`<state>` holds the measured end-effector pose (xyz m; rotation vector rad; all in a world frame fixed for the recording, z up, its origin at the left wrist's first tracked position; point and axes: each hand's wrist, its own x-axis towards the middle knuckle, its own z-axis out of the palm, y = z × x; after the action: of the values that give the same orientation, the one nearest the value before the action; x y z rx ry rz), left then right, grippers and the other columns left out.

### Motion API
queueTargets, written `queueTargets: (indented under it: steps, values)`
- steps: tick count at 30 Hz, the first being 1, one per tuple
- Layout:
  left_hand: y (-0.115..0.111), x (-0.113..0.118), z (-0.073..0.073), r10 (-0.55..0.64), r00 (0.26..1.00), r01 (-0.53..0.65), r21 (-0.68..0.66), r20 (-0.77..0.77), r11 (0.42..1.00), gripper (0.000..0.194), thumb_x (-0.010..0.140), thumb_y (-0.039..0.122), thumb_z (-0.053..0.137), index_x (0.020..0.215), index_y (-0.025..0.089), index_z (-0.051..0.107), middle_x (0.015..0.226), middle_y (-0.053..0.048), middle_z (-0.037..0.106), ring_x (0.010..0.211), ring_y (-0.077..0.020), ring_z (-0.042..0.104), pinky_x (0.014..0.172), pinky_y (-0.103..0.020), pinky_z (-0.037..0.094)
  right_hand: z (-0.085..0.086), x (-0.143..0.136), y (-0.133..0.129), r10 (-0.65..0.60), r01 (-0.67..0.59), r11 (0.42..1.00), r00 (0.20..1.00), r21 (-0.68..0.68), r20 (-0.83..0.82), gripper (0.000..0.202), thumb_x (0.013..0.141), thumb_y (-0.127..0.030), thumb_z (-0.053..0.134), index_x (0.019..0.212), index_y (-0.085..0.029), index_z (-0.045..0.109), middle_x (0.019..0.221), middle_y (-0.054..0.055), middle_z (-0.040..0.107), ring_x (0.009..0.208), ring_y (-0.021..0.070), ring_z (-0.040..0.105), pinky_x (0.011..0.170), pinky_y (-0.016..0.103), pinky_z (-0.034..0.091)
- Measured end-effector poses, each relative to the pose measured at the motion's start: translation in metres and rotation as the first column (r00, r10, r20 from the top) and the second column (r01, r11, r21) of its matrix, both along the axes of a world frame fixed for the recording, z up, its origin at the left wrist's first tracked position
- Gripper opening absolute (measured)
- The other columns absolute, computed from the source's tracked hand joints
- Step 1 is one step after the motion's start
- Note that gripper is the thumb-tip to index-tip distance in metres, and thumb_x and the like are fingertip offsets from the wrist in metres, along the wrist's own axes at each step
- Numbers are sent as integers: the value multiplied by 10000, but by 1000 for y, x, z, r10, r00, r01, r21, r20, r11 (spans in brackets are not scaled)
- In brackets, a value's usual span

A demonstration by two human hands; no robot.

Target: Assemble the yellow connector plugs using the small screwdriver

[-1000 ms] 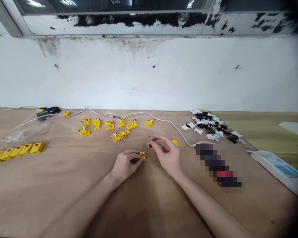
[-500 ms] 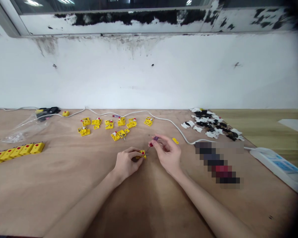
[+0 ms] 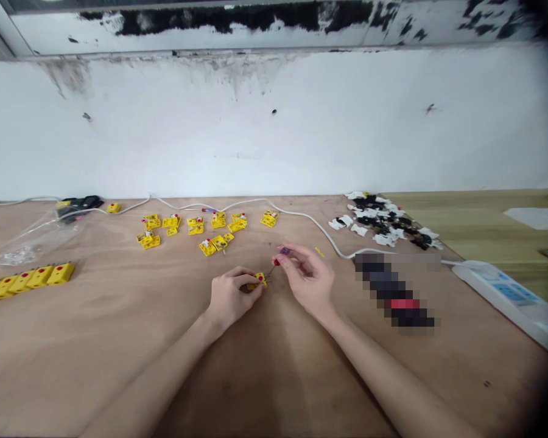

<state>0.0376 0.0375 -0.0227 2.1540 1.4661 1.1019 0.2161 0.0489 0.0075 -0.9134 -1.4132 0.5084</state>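
Note:
Near the middle of the table, my left hand (image 3: 232, 293) grips a small yellow piece (image 3: 257, 280) with a red spot between thumb and fingers. Thin metal prongs stick out of its right side. To its right, my right hand (image 3: 309, 277) is closed on a small screwdriver (image 3: 284, 250) with a purple and red handle. The screwdriver's thin shaft slants down to the left, its tip at the yellow piece; whether they touch is too small to tell. Open yellow housings (image 3: 218, 220) with red and white parts lie behind my hands.
Finished-looking yellow blocks (image 3: 40, 277) form a row at left, near a clear plastic bag (image 3: 31, 243). Black and white pieces (image 3: 379, 219) are piled at back right. A white cable (image 3: 310, 218) runs to a power strip (image 3: 506, 298). A blurred dark object (image 3: 393, 292) lies right.
The whole view has shifted slightly, with the table's things a little further left and up. Both hands keep their holds, and the screwdriver remains beside the yellow piece.

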Motion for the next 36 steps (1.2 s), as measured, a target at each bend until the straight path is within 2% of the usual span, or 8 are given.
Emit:
queueTargets:
  steps: [14, 17, 20, 22, 25, 28, 33, 36]
  values:
    - [0, 3, 0, 45, 999, -43, -49, 31, 998, 97, 768, 239, 791, 681, 276, 767, 897, 52, 768, 746, -133, 721, 653, -233, 537, -3, 0, 0, 10, -12, 1000, 996, 22, 94, 200, 910, -246, 681, 1110, -248, 691, 1011, 64, 725, 839, 196, 740, 671, 293, 642]
    - [0, 3, -1, 51, 998, -50, -46, 24, 998, 104, 774, 249, 783, 674, 269, 758, 896, 55, 765, 751, -131, 719, 658, -235, 531, 1, 0, -1, 34, -40, 998, 989, 38, 144, 215, 918, -233, 666, 1131, -252, 690, 1037, 62, 729, 881, 200, 738, 719, 304, 647]
    - [-2, 2, 0, 40, 999, -39, -38, 10, 999, 97, 781, 247, 767, 687, 266, 749, 921, 59, 762, 788, -126, 718, 690, -231, 532, 8, 0, -2, 118, -124, 992, 973, 18, 196, 248, 946, -221, 620, 1187, -247, 674, 1115, 75, 725, 959, 205, 729, 814, 335, 641]
    - [-3, 1, 1, 25, 1000, -25, -44, -7, 999, 77, 775, 233, 760, 708, 268, 746, 953, 67, 758, 826, -127, 718, 722, -230, 533, 13, 0, -1, 150, -156, 988, 971, 18, 184, 284, 941, -201, 630, 1220, -250, 659, 1103, 69, 726, 928, 190, 731, 821, 326, 635]
    - [-4, 0, 2, 18, 1000, -19, -60, -25, 998, 69, 759, 215, 760, 729, 275, 744, 978, 76, 755, 864, -133, 716, 743, -233, 532, 19, 0, 3, 140, -165, 984, 954, 75, 264, 302, 912, -168, 671, 1200, -257, 677, 1046, 52, 713, 872, 170, 716, 809, 315, 617]
    - [-4, 1, 2, 13, 1000, -14, -63, -19, 998, 70, 762, 214, 755, 730, 275, 741, 977, 74, 755, 867, -134, 715, 747, -237, 533, 25, -1, 3, 168, -215, 973, 914, 88, 370, 306, 948, -131, 600, 1218, -255, 672, 1101, 65, 702, 987, 186, 689, 886, 345, 582]
    - [-3, 1, 1, -1, 1000, 0, -57, -24, 998, 73, 772, 210, 744, 727, 265, 733, 969, 65, 755, 874, -139, 710, 753, -246, 530, 30, -4, -1, 184, -258, 956, 900, 142, 395, 301, 933, -132, 634, 1204, -256, 677, 1045, 56, 692, 940, 171, 678, 837, 312, 577]
    - [-3, 0, 1, 3, 1000, -5, -62, -26, 998, 72, 772, 209, 745, 731, 268, 734, 979, 71, 753, 865, -135, 710, 750, -246, 529, 30, -5, -2, 204, -278, 953, 885, 124, 418, 323, 948, -112, 598, 1235, -245, 662, 1092, 68, 696, 1002, 181, 675, 885, 327, 567]
